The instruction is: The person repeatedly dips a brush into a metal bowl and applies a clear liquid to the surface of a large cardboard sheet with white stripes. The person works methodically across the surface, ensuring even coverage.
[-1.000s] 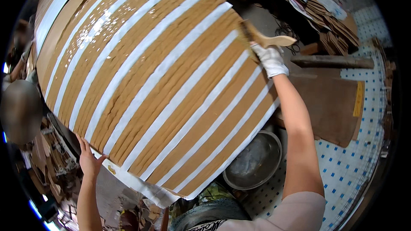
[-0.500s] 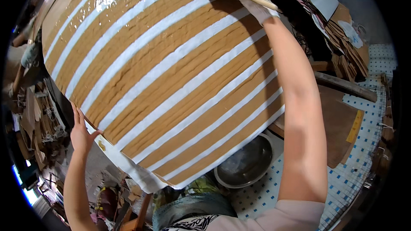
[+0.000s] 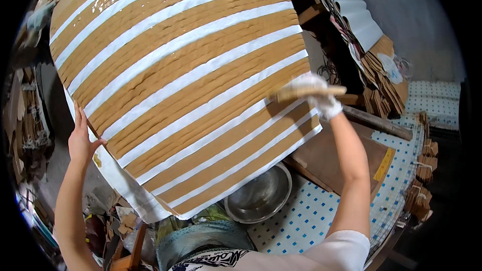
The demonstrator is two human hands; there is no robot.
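A big panel of overlapping brown sheets with white stripes slants before me, its far part glossy and wet-looking. My right hand, in a white glove, is closed round a wooden-handled brush, slightly blurred by motion. The brush is over the panel's right side, near the lower stripes; I cannot tell whether its bristles touch. At the panel's left edge lies my bare left hand, fingers stretched along the edge and thumb spread toward the corner. White sheeting hangs below that edge.
Beneath the near edge stands a metal basin on a blue-dotted white surface. Brown boards and a wooden bar lie to the right. Cardboard pieces are stacked farther back. Another person's gloved hand shows at far left.
My right hand has swept the brush from the panel's far edge down toward me along the right side. My left hand stays at the left edge. The view has shifted slightly.
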